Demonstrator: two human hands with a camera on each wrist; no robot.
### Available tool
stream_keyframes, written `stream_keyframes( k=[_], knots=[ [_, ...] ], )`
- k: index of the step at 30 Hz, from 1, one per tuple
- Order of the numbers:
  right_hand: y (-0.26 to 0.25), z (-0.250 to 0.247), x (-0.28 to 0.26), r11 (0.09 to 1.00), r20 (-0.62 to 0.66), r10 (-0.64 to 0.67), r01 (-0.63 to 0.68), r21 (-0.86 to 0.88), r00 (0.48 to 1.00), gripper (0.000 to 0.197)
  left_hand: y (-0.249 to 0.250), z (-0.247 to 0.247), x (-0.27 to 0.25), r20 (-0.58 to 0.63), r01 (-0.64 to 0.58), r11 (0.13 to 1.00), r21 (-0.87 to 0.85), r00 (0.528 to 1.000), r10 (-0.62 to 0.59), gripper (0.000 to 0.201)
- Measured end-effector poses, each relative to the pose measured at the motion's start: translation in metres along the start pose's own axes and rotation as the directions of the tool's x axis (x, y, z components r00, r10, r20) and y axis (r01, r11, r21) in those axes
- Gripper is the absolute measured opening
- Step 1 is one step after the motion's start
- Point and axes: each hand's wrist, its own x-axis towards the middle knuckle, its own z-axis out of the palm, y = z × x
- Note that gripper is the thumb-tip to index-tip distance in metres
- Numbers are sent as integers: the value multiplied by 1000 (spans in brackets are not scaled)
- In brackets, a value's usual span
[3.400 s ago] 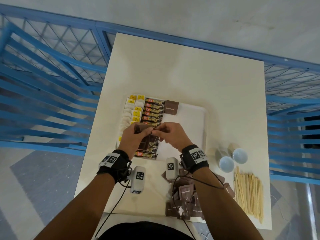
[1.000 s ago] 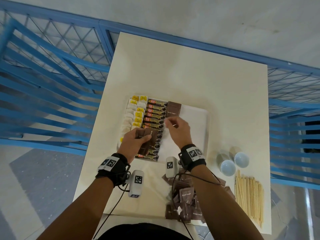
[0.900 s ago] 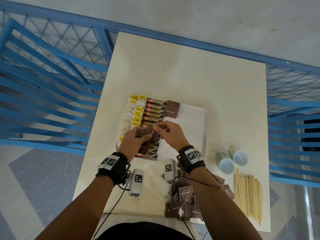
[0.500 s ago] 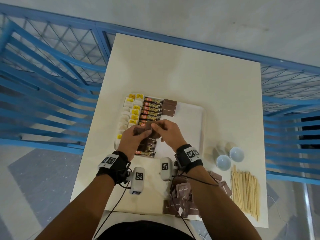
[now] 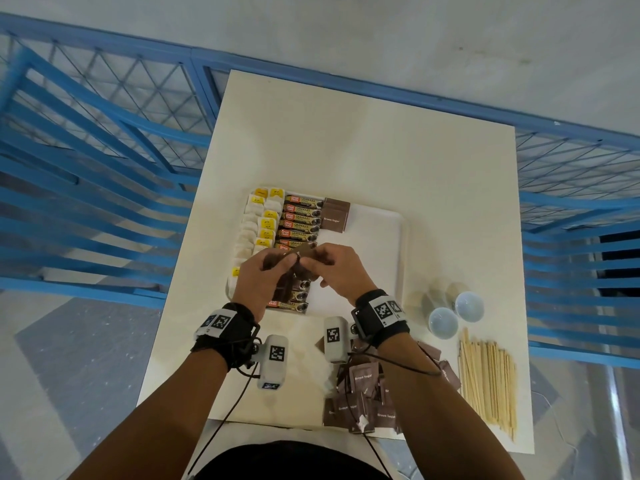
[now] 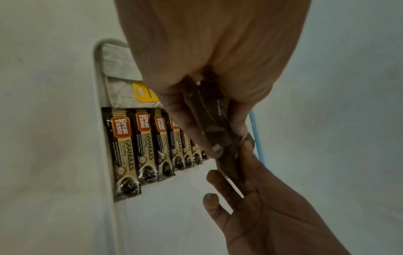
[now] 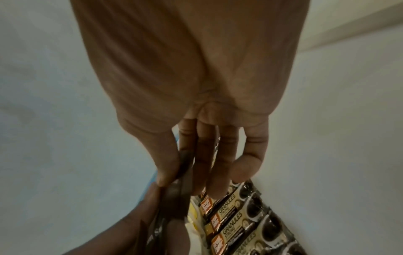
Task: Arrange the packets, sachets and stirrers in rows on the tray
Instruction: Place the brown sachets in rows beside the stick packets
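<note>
- Several brown sugar sachets (image 5: 292, 268) are held as a small stack above the tray (image 5: 374, 244), clasped in the left hand (image 5: 261, 282).
- One sachet at the stack's top is pinched by the right hand (image 5: 341, 271) between thumb and fingers (image 7: 167, 165).
- Judged light, thin and floppy, the sachets are best taken by an edge.
- Coffee sticks (image 6: 139, 148) lie in a row on the tray.

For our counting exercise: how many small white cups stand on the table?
2. One white cup and another white cup stand side by side right of the tray, beyond the wooden stirrers. None seems hidden.
</note>
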Motion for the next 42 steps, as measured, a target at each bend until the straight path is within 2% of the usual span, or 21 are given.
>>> stream_keyframes(
  k=[5, 9, 13, 20, 24, 26, 28, 31, 34, 42],
  knots=[
    [3, -5, 0, 997, 14, -41, 42, -59, 999, 13, 4, 3, -3, 7, 28, 1000, -9, 1000, -28, 13],
    [-2, -10, -1, 996, 86, -22, 29, -80, 996, 13, 9, 1, -2, 21, -20, 998, 56, 1000, 19, 5],
    [1, -14, 1, 1000, 26, 5, -5, 6, 1000, 13, 6, -2, 0, -28, -21, 996, 91, 999, 24, 4],
    [4, -6, 5, 998, -88, 39, -36, 45, 995, 15, 5, 4, 4, -100, -54, 995, 86, 993, 62, 4],
    [5, -1, 7, 997, -17, 69, -69, 25, 997, 25, 8, 2, 10, -103, -53, 995, 82, 993, 61, 11],
    [5, 0, 10, 999, -11, 44, -44, 5, 999, 18, 7, 2, 14, -103, -29, 997, 68, 994, 36, 12],
    [5, -4, 16, 999, -80, 42, -42, 8, 996, 11, 6, 0, 16, -112, 27, 999, 39, 993, -22, 13],
    [10, -17, 32, 997, -287, 69, -76, -13, 955, 10, 1, -6, 19, -76, 122, 992, -19, 990, -123, 5],
    [19, -29, 49, 978, -424, 78, -152, -143, 902, 12, -6, -13, 19, -17, 168, 986, -7, 986, -168, 19],
    [32, -26, 70, 946, -471, 101, -231, -227, 876, 15, -13, -21, 19, 48, 209, 977, -36, 977, -207, 15]
  ],
)
